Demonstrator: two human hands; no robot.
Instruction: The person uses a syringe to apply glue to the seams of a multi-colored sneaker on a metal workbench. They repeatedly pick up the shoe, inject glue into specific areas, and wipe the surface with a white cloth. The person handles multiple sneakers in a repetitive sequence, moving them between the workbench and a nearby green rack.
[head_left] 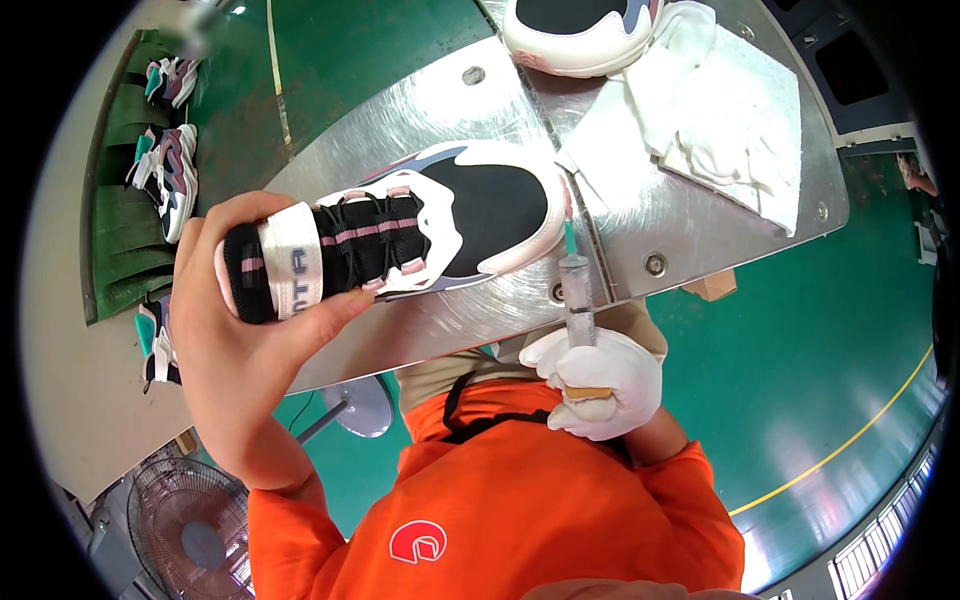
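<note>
My bare left hand (235,330) grips a sneaker (495,215) by its heel and collar end, thumb on the near side. The shoe is black, white and pink with dark laces, and its toe points right over the metal table. In my white-gloved right hand (600,385) is a clear syringe (577,300) with a teal needle tip. That tip reaches up to the sole edge at the sneaker's toe; whether it touches, I cannot tell. A tan piece, perhaps the plunger end, shows between the gloved fingers.
A second shoe (580,40) lies at the table's far edge, beside white cloths (705,110) on the metal tabletop (400,120). Several sneakers (178,180) stand along a green rack (120,225) at left. Below it is a fan (195,530). A cardboard box (712,286) shows past the table's right edge.
</note>
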